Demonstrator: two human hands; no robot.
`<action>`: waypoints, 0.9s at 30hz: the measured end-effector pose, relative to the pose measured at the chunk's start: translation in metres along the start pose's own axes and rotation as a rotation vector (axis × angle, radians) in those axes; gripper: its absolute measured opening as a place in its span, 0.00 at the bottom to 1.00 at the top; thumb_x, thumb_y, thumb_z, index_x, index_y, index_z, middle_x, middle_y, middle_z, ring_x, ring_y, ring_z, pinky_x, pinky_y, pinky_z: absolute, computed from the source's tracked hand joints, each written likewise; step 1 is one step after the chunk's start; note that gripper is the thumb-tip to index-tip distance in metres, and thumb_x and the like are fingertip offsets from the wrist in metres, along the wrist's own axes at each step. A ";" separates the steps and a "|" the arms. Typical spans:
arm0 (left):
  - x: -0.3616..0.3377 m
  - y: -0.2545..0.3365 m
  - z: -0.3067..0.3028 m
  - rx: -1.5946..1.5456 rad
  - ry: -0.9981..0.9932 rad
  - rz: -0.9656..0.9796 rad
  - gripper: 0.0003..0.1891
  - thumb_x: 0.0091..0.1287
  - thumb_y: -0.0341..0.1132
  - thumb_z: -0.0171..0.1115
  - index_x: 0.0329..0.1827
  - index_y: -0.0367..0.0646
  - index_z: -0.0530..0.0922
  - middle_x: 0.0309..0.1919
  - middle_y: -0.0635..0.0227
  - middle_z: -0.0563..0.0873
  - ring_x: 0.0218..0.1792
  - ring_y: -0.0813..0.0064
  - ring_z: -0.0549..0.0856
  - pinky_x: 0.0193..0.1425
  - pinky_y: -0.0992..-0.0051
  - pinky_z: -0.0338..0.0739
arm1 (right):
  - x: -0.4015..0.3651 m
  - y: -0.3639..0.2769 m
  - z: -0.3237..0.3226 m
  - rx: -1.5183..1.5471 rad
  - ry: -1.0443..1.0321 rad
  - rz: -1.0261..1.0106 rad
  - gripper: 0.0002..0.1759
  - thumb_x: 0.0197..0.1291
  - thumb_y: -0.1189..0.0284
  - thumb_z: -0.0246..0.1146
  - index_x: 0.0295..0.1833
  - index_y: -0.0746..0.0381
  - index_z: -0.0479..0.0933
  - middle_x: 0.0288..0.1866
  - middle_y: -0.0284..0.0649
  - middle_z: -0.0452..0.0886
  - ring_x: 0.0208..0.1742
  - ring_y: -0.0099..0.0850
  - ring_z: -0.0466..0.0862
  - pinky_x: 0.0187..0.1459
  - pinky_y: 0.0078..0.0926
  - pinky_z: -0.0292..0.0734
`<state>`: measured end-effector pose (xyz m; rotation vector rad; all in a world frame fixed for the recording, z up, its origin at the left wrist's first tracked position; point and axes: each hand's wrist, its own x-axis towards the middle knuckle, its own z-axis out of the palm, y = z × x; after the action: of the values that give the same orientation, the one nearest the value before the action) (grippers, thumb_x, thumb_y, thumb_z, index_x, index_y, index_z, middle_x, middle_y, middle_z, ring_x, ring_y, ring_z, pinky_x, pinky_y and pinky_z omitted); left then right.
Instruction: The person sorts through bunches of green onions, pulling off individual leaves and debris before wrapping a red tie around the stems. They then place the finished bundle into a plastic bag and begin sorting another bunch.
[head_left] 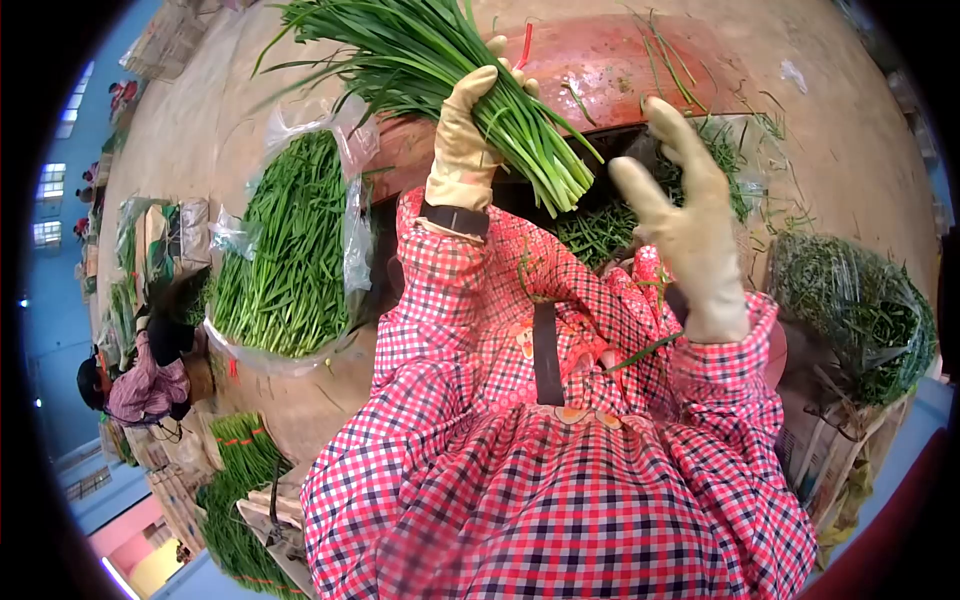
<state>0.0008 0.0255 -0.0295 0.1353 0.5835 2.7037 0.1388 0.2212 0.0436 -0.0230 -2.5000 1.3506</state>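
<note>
My left hand [465, 135], in a cream glove, is closed around a bunch of long flat green leaves that look like garlic chives [535, 150]. The pale cut ends point down and right, while the leafy tips spread to the upper left. To the right of those stems, my right hand [690, 215], also gloved, is raised with fingers apart and holds nothing. A red board [620, 70] lies beyond both hands, with loose stalks and a red strip [526, 45] near the bunch. Green trimmings [600, 232] are heaped below, between my hands.
At left, an open plastic bag [357, 240] holds many more green stalks. A plastic bag of green scraps [850, 310] stands at right. Red-tied bundles [245, 450] lie at lower left. Another person [150, 375] sits farther left, beside other bundles.
</note>
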 end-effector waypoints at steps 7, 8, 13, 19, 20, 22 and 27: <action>0.007 -0.002 0.011 0.256 0.121 0.122 0.20 0.67 0.32 0.60 0.60 0.35 0.76 0.42 0.61 0.85 0.45 0.63 0.87 0.54 0.65 0.84 | 0.023 0.015 0.092 -0.437 -0.190 -0.063 0.59 0.52 0.50 0.73 0.77 0.71 0.50 0.60 0.57 0.77 0.60 0.46 0.80 0.61 0.36 0.76; 0.015 0.001 0.015 0.268 0.186 0.093 0.16 0.68 0.34 0.59 0.56 0.34 0.77 0.42 0.60 0.86 0.44 0.62 0.88 0.56 0.67 0.84 | 0.035 0.019 0.100 -0.498 -0.243 0.032 0.57 0.55 0.51 0.71 0.78 0.71 0.48 0.55 0.50 0.80 0.51 0.40 0.84 0.50 0.33 0.80; 0.063 0.015 0.017 0.372 -0.037 0.153 0.16 0.70 0.28 0.59 0.61 0.41 0.77 0.49 0.67 0.85 0.51 0.71 0.84 0.58 0.69 0.81 | 0.102 0.042 0.096 -0.307 -0.169 0.023 0.31 0.62 0.64 0.65 0.69 0.50 0.64 0.43 0.50 0.85 0.43 0.49 0.86 0.44 0.44 0.81; 0.092 0.016 -0.018 0.437 -0.080 0.086 0.18 0.72 0.29 0.57 0.64 0.42 0.76 0.54 0.62 0.84 0.55 0.68 0.83 0.63 0.66 0.79 | 0.123 0.080 0.111 -0.445 -0.226 0.131 0.26 0.67 0.59 0.60 0.66 0.54 0.66 0.45 0.52 0.85 0.46 0.53 0.85 0.45 0.46 0.80; 0.108 0.023 -0.030 0.329 0.055 -0.034 0.18 0.72 0.28 0.56 0.65 0.42 0.76 0.56 0.62 0.83 0.56 0.68 0.82 0.64 0.66 0.77 | 0.119 0.082 0.115 -0.453 -0.255 0.188 0.26 0.67 0.59 0.61 0.66 0.55 0.66 0.45 0.52 0.85 0.46 0.53 0.85 0.46 0.46 0.80; 0.113 0.033 -0.058 0.394 -0.067 0.003 0.21 0.71 0.27 0.57 0.67 0.40 0.73 0.58 0.60 0.82 0.57 0.66 0.82 0.67 0.66 0.75 | 0.116 0.131 0.147 -0.414 -0.288 0.196 0.32 0.66 0.58 0.61 0.66 0.66 0.64 0.46 0.53 0.85 0.50 0.47 0.86 0.51 0.41 0.82; 0.122 0.099 -0.089 2.045 0.153 0.049 0.27 0.60 0.20 0.63 0.60 0.61 0.80 0.43 0.68 0.88 0.45 0.68 0.86 0.64 0.68 0.80 | 0.110 0.122 0.165 -0.638 -0.424 0.229 0.26 0.66 0.64 0.58 0.65 0.65 0.66 0.48 0.49 0.86 0.51 0.43 0.87 0.50 0.38 0.83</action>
<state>-0.1601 -0.0467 -0.0675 0.3899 2.8995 1.0154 -0.0263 0.1718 -0.1134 -0.1804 -3.2753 0.6070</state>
